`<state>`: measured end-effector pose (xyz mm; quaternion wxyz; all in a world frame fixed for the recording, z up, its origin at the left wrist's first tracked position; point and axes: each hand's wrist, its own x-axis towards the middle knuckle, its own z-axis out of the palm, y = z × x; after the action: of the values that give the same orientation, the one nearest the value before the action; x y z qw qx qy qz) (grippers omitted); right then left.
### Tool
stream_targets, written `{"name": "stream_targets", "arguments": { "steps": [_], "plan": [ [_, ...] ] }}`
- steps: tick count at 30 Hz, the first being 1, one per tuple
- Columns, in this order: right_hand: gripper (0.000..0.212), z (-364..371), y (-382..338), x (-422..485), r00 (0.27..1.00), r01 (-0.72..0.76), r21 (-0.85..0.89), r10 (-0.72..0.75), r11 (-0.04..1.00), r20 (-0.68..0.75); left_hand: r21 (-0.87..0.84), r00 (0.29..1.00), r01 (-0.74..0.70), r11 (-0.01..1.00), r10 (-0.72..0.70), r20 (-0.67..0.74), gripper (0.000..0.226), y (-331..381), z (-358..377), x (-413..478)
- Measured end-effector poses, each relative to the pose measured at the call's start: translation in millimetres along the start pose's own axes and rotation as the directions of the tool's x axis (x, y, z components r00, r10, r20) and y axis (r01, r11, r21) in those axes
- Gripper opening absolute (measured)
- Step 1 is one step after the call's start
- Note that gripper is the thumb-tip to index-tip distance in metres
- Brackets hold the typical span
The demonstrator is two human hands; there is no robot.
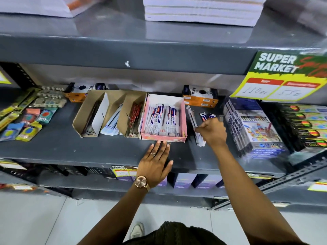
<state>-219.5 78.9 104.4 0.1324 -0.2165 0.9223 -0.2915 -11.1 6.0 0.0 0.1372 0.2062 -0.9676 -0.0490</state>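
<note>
A pink open box [183, 121] full of packaged pens stands in the middle of the grey shelf [88, 147]. My left hand [155, 161] lies flat on the shelf, fingertips touching the box's front wall. To the right of the box, my right hand [211, 129] is curled around loose clear pen packets [192, 117] that lie on the shelf beside the box. Its fingers hide the middle of the packets.
Brown cardboard boxes [83, 115] of pens stand left of the pink box. Eraser packs [26, 126] lie far left. Orange boxes [200, 99] sit at the back. Crayon packs [253, 128] and marker boxes [307, 128] fill the right. A price sign [283, 76] hangs above.
</note>
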Motion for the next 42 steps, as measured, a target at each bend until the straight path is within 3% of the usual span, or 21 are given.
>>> {"name": "stream_targets", "arguments": {
  "steps": [2, 4, 5, 7, 9, 10, 11, 13, 15, 17, 19, 20, 22, 25, 29, 33, 37, 42],
  "plan": [
    [0.011, -12, -2, -24, 0.988, 0.116, -0.077, -0.123, 0.990, -0.090, -0.152, 0.994, 0.029, 0.988, -0.045, -0.103, 0.064, 3, -4, -1],
    [0.009, -17, 1, -51, 0.926, 0.292, -0.168, -0.322, 0.942, -0.198, -0.488, 0.961, 0.091, 0.868, -0.205, -0.186, 0.056, 8, -16, -1],
    [0.009, -17, 2, -64, 0.861, 0.386, -0.229, -0.438, 0.894, -0.257, -0.679, 0.932, 0.118, 0.725, -0.316, -0.176, 0.053, 12, -27, 0],
    [0.009, -11, 6, -84, 0.705, 0.516, -0.366, -0.626, 0.775, -0.332, -0.952, 0.830, 0.119, 0.282, -0.555, -0.061, 0.043, 21, -58, 10],
    [0.011, -1, 8, -98, 0.557, 0.583, -0.478, -0.751, 0.657, -0.353, -0.976, 0.727, 0.111, -0.185, -0.655, 0.207, 0.029, 20, -86, 22],
    [0.013, 6, 10, -103, 0.500, 0.604, -0.516, -0.793, 0.607, -0.349, -0.938, 0.703, 0.133, -0.321, -0.636, 0.318, 0.025, 14, -95, 25],
    [0.014, 13, 10, -108, 0.460, 0.616, -0.538, -0.817, 0.576, -0.347, -0.904, 0.699, 0.176, -0.389, -0.597, 0.393, 0.021, 8, -102, 25],
    [0.014, 27, 8, -117, 0.432, 0.638, -0.536, -0.833, 0.554, -0.346, -0.869, 0.717, 0.247, -0.429, -0.522, 0.462, 0.016, -6, -111, 19],
    [0.009, 37, 2, -127, 0.478, 0.657, -0.471, -0.809, 0.588, -0.342, -0.861, 0.710, 0.267, -0.433, -0.516, 0.479, 0.018, -17, -113, 10],
    [0.012, 44, -4, -134, 0.614, 0.650, -0.318, -0.724, 0.690, -0.315, -0.869, 0.701, 0.288, -0.401, -0.530, 0.477, 0.026, -28, -115, 4],
    [0.020, 44, -10, -140, 0.797, 0.577, -0.013, -0.567, 0.816, -0.208, -0.881, 0.714, 0.305, -0.361, -0.525, 0.462, 0.027, -40, -119, 0],
    [0.019, 45, -12, -143, 0.866, 0.499, 0.165, -0.486, 0.851, -0.117, -0.885, 0.723, 0.310, -0.347, -0.519, 0.456, 0.028, -46, -121, -3],
    [0.016, 46, -16, -145, 0.934, 0.281, 0.450, -0.350, 0.848, 0.076, -0.895, 0.744, 0.326, -0.304, -0.502, 0.442, 0.033, -55, -125, -9],
    [0.023, 49, -13, -149, 0.899, -0.012, 0.633, -0.270, 0.774, 0.346, -0.904, 0.770, 0.379, -0.200, -0.474, 0.428, 0.040, -66, -127, -19],
    [0.023, 55, -10, -163, 0.801, -0.204, 0.576, -0.203, 0.792, 0.563, -0.886, 0.783, 0.425, -0.184, -0.416, 0.462, 0.041, -75, -125, -30],
    [0.017, 66, -12, -178, 0.768, -0.247, 0.542, -0.179, 0.803, 0.615, -0.874, 0.773, 0.454, -0.174, -0.410, 0.484, 0.038, -80, -120, -39],
    [0.012, 76, -19, -189, 0.779, -0.277, 0.545, -0.146, 0.792, 0.609, -0.877, 0.778, 0.436, -0.203, -0.405, 0.480, 0.035, -89, -118, -45],
    [0.008, 78, -27, -200, 0.766, -0.443, 0.658, -0.125, 0.609, 0.631, -0.896, 0.789, 0.407, -0.175, -0.426, 0.442, 0.032, -97, -119, -49]
  ]
}}
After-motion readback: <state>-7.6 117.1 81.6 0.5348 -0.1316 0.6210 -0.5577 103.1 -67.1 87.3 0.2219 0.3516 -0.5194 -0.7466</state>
